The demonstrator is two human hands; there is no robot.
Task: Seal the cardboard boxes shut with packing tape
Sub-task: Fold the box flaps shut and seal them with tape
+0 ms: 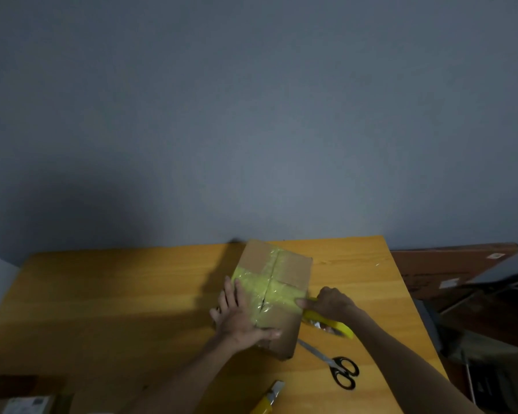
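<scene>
A closed cardboard box [290, 265] lies on the wooden table [117, 294], its top crossed by shiny yellowish packing tape [277, 289] over the centre seam. My left hand [240, 316] lies flat on the box's near left side, fingers spread, holding it down. My right hand [331, 303] grips a yellow tape roll [329, 321] against the box's right edge, thumb pressing on the tape where it meets the box.
Black-handled scissors [337, 366] lie on the table just right of the box's near corner. A yellow utility knife [269, 398] sits at the front edge. Another box [21, 403] shows at the bottom left. Brown boards and clutter [449, 270] stand right of the table.
</scene>
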